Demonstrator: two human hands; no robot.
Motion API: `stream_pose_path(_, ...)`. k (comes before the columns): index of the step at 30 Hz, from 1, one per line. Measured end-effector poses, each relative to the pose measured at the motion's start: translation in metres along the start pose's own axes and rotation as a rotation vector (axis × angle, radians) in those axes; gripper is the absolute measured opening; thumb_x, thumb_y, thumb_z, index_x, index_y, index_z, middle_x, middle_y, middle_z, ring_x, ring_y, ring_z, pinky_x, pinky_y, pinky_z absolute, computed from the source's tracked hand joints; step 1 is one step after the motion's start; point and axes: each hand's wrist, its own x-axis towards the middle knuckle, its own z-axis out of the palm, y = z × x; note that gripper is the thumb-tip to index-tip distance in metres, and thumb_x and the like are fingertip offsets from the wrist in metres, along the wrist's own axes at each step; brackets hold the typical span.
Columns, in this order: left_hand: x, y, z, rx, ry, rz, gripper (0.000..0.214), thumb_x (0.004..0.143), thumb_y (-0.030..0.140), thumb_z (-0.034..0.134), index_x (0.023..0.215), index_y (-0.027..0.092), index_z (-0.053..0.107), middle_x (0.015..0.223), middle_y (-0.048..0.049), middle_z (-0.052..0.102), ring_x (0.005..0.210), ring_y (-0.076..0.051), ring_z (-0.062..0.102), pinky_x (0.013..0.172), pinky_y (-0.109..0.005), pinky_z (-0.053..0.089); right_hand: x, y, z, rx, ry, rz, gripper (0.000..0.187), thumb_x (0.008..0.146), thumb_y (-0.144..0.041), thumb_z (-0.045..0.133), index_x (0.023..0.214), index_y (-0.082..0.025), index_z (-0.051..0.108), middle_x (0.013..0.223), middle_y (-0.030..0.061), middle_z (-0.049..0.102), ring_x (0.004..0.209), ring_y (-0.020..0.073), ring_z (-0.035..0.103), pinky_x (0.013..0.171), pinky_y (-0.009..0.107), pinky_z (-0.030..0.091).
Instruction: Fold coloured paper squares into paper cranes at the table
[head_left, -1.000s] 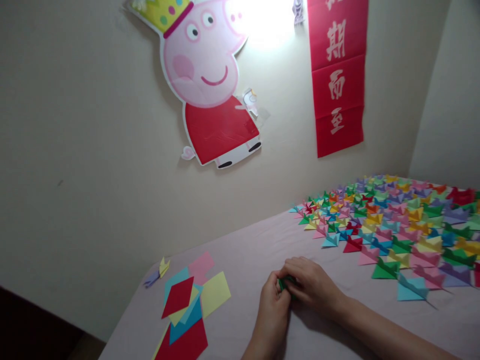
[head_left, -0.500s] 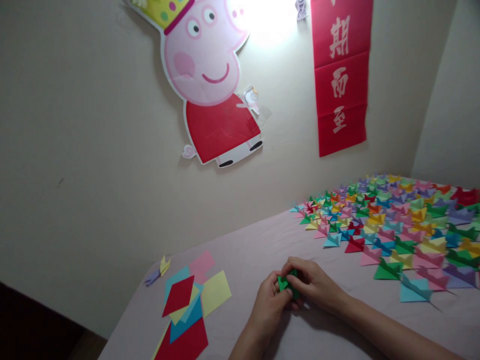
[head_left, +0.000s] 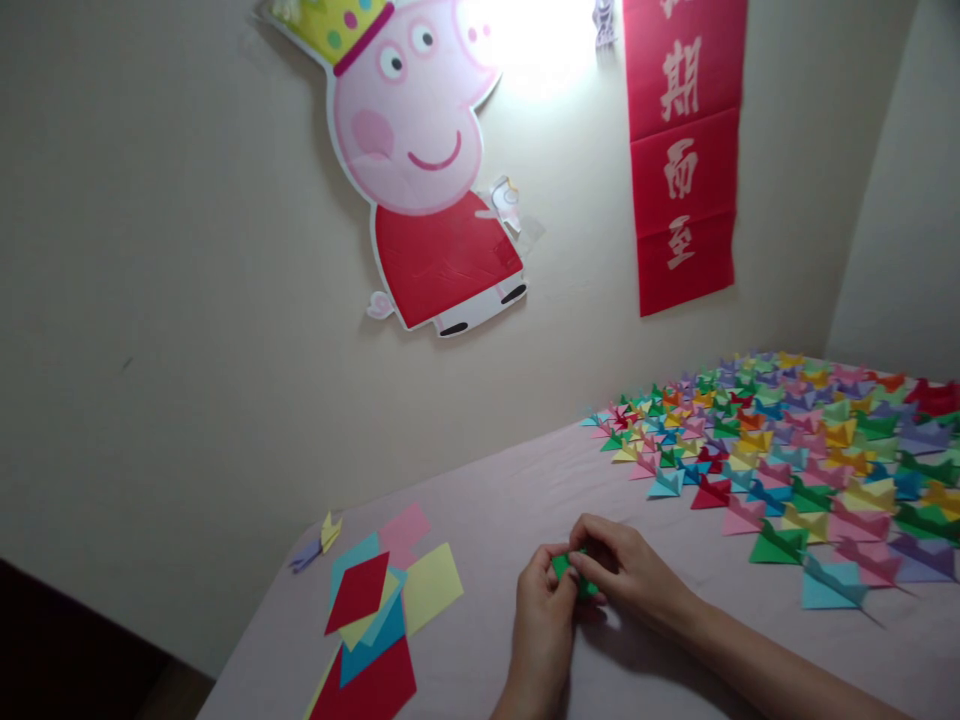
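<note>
Near the front edge of the table (head_left: 487,500), midway along it, the left hand (head_left: 544,600) and right hand (head_left: 630,570) meet with fingers curled, both pinched tight on a small green folded paper (head_left: 564,567), while the red wall banner (head_left: 682,150) reads 期而至.

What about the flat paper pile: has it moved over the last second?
No. The pile keeps the same place and gap against the table's left edge.
</note>
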Motion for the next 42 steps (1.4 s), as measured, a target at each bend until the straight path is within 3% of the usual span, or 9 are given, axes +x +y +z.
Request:
stream_pose_path(3, -0.001, 0.001, 0.001, 0.003, 0.004, 0.005, 0.056, 0.065, 0.061, 0.077, 0.091, 0.014, 0.060, 0.067, -0.0027, 0.066, 0.055, -0.016, 0.063, 0.050, -0.023, 0.046, 0.000, -0.001, 0.001, -0.024, 0.040, 0.012, 0.021, 0.083, -0.038, 0.054, 0.071, -0.021, 0.056, 0.064, -0.0019, 0.059, 0.059, 0.0139, 0.052, 0.055, 0.024, 0.039)
stream_pose_path(11, 0.000, 0.001, -0.006, -0.010, -0.040, -0.079, 0.062, 0.066, 0.062, 0.076, 0.095, 0.010, 0.059, 0.068, -0.0087, 0.070, 0.050, -0.014, 0.061, 0.045, -0.020, 0.042, 0.006, 0.009, 0.000, 0.299, 0.076, 0.194, 0.033, 0.077, -0.050, 0.062, 0.065, -0.018, 0.060, 0.056, -0.0025, 0.059, 0.053, 0.0146, 0.055, 0.054, 0.026, 0.042)
stream_pose_path(20, -0.004, 0.007, 0.000, -0.002, -0.006, -0.026, 0.054, 0.068, 0.059, 0.076, 0.087, 0.011, 0.061, 0.079, -0.0125, 0.073, 0.057, -0.016, 0.066, 0.044, -0.019, 0.041, 0.007, 0.013, 0.000, 0.314, 0.060, 0.263, 0.039, 0.078, -0.054, 0.061, 0.061, -0.019, 0.055, 0.048, -0.0051, 0.053, 0.045, 0.0109, 0.045, 0.047, 0.023, 0.033)
stream_pose_path(25, -0.006, 0.008, 0.001, 0.021, -0.009, -0.019, 0.052, 0.070, 0.058, 0.073, 0.089, 0.011, 0.060, 0.079, -0.0129, 0.073, 0.053, -0.014, 0.063, 0.042, -0.018, 0.039, 0.006, 0.014, 0.001, 0.173, 0.082, 0.227, 0.036, 0.084, -0.050, 0.056, 0.062, -0.021, 0.053, 0.050, -0.0048, 0.053, 0.050, 0.0132, 0.050, 0.052, 0.025, 0.038)
stream_pose_path(33, -0.003, 0.003, 0.000, 0.076, -0.021, -0.016, 0.054, 0.074, 0.060, 0.065, 0.093, 0.010, 0.058, 0.085, -0.0144, 0.072, 0.056, -0.016, 0.065, 0.043, -0.019, 0.040, 0.007, 0.012, -0.004, -0.124, 0.091, 0.082, 0.030, 0.089, -0.043, 0.050, 0.069, -0.022, 0.056, 0.074, 0.0009, 0.058, 0.077, 0.0204, 0.055, 0.071, 0.032, 0.043)
stream_pose_path(37, -0.007, 0.006, -0.005, 0.383, 0.000, 0.001, 0.040, 0.089, 0.049, 0.047, 0.101, 0.012, 0.057, 0.085, -0.0123, 0.070, 0.061, -0.019, 0.065, 0.049, -0.025, 0.046, 0.008, 0.013, -0.007, -0.270, 0.047, -0.007, 0.024, 0.086, -0.035, 0.061, 0.067, -0.021, 0.057, 0.086, 0.0022, 0.063, 0.090, 0.0225, 0.053, 0.083, 0.037, 0.041)
stream_pose_path(39, -0.013, 0.008, -0.008, 0.713, 0.100, 0.160, 0.030, 0.093, 0.032, 0.041, 0.112, 0.013, 0.056, 0.101, -0.0141, 0.068, 0.087, -0.023, 0.067, 0.073, -0.034, 0.052, 0.007, 0.012, -0.008, -0.357, 0.038, 0.010, 0.023, 0.085, -0.031, 0.063, 0.066, -0.021, 0.058, 0.090, 0.0028, 0.065, 0.093, 0.0235, 0.053, 0.085, 0.039, 0.040)
stream_pose_path(41, -0.019, 0.006, -0.010, 1.083, 0.200, 0.348, 0.037, 0.091, 0.016, 0.041, 0.125, 0.015, 0.055, 0.127, -0.0151, 0.059, 0.118, -0.027, 0.054, 0.099, -0.045, 0.042, 0.006, 0.011, -0.007, -0.472, 0.041, 0.027, 0.021, 0.085, -0.026, 0.064, 0.065, -0.020, 0.059, 0.091, 0.0037, 0.065, 0.093, 0.0248, 0.053, 0.084, 0.041, 0.039)
stream_pose_path(42, -0.022, 0.003, -0.009, 1.243, 0.203, 0.401, 0.043, 0.088, 0.011, 0.042, 0.129, 0.016, 0.054, 0.135, -0.0144, 0.055, 0.125, -0.029, 0.048, 0.104, -0.048, 0.037, 0.005, 0.010, -0.007, -0.529, 0.042, 0.023, 0.020, 0.084, -0.024, 0.063, 0.065, -0.020, 0.059, 0.092, 0.0044, 0.065, 0.094, 0.0253, 0.053, 0.084, 0.042, 0.039)
